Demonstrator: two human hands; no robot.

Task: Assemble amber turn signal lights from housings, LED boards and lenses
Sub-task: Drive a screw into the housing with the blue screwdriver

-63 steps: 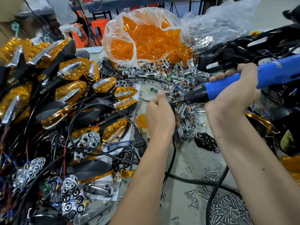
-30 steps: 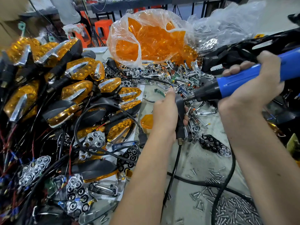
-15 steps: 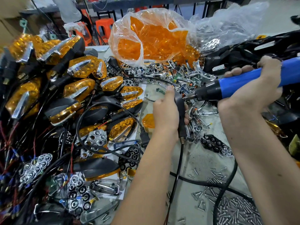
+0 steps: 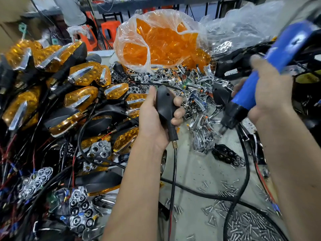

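- Housing (image 4: pixel 165 105), black, back side up, is held up over the table, right around the middle of the bench, with its stalk pointing down and a black wire (image 4: pixel 173 180) hanging from the brass end.
- Left hand (image 4: pixel 156 119) has it wrapped up properly, thumb along the left edge, fingers curled round the right side.
- Right hand (image 4: pixel 271 94) is clamped round a blue electric screwdriver (image 4: pixel 271 72), tip angled down toward the bench and well apart from the housing. It's pretty motion-blurred, so the bit itself is hard to make out.
- Screwdriver's black cord (image 4: pixel 243 171) loops down across the table.
- Off to the left, a big heap of finished amber lights (image 4: pixel 81 100) with chrome trim, wires tangled everywhere.
- At the back, a clear plastic bag (image 4: pixel 161 44) stuffed with orange lenses, and just in front of it a pile of chrome trim pieces (image 4: pixel 198 94).
- Bottom right, a scatter of small screws (image 4: pixel 251 225) on the table (image 4: pixel 196 171).
- A few chrome reflector pieces (image 4: pixel 99 150) sit near the left forearm among the wires.
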